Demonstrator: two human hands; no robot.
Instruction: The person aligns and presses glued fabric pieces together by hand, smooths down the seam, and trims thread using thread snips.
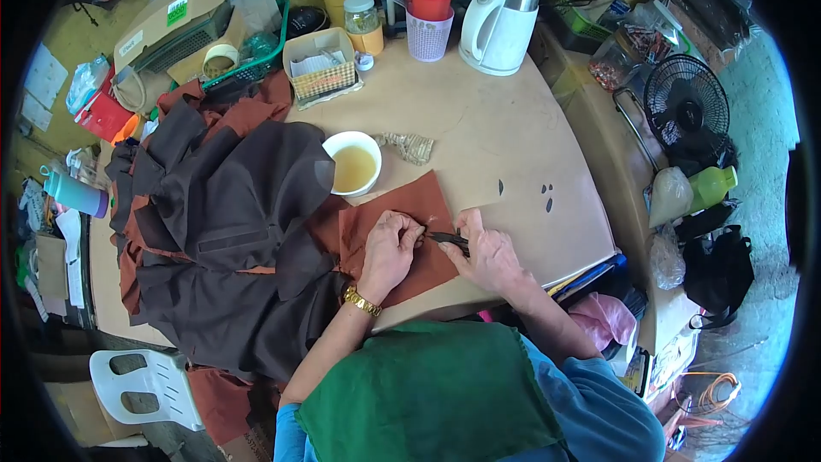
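My right hand (489, 250) is closed around a small black hand tool that looks like snips (448, 240), its tip pointing left. My left hand (392, 246), with a gold watch on the wrist, pinches something too small to make out, right at the tool's tip. Beneath both hands lies a rust-brown piece of fabric or leather (434, 197) near the table's front edge. A large heap of dark brown pieces with rust-brown ones (231, 180) lies to the left of my left hand. Just beyond the hands stands a white bowl of yellowish liquid (352, 168).
A crumpled patterned cloth (410, 147) lies beside the bowl. Several small dark scraps (547, 197) are on the table (505, 137) at right. At the back stand a white kettle (501, 21), a lilac cup (429, 38), a woven basket (323, 81) and a jar (363, 24).
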